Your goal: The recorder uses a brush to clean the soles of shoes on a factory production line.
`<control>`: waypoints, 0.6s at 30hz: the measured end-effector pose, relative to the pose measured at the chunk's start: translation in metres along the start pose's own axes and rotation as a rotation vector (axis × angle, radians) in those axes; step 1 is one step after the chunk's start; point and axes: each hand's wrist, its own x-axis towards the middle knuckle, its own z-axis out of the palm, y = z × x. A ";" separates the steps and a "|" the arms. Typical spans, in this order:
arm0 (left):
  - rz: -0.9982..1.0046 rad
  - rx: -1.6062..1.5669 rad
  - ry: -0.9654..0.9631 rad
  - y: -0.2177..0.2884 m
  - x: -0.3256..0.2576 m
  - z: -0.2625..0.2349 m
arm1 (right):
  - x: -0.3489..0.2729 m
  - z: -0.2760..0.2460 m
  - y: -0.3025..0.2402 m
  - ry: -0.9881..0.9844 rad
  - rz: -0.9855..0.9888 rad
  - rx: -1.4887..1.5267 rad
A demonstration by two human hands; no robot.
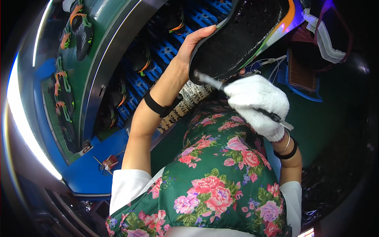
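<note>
My left hand (192, 45) is bare and closed on the rim of a black shoe sole (233, 43), tilted up at the top of the view. Along the right side of the sole runs an orange, white and green edge. A white knit glove covers my right hand (258, 104), whose fingers are wrapped round a brush (211, 81) with a metal-coloured neck. The brush's tip meets the near end of the sole. A dark stick with a pale tip (287, 125) juts out by my right wrist; I cannot tell whether it belongs to the brush.
Blue racks (166, 51) with dark shoe parts stand behind my left arm. On the left, a green belt (100, 23) carries sandals (83, 35) with orange and green straps. A small red pot (110, 161) sits on a blue surface. A blue-framed tray (302, 75) lies at right.
</note>
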 end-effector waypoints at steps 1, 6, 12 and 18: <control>0.028 0.027 -0.045 0.000 0.003 0.003 | 0.001 0.003 0.005 0.016 -0.031 -0.099; 0.039 0.018 -0.172 0.002 0.013 -0.002 | -0.001 0.006 0.001 0.013 0.217 0.184; 0.100 -0.094 -0.051 -0.002 0.012 0.003 | 0.006 -0.006 0.002 -0.002 0.429 0.274; 0.073 -0.309 0.092 -0.027 0.015 0.009 | 0.027 -0.052 0.035 0.096 0.255 0.023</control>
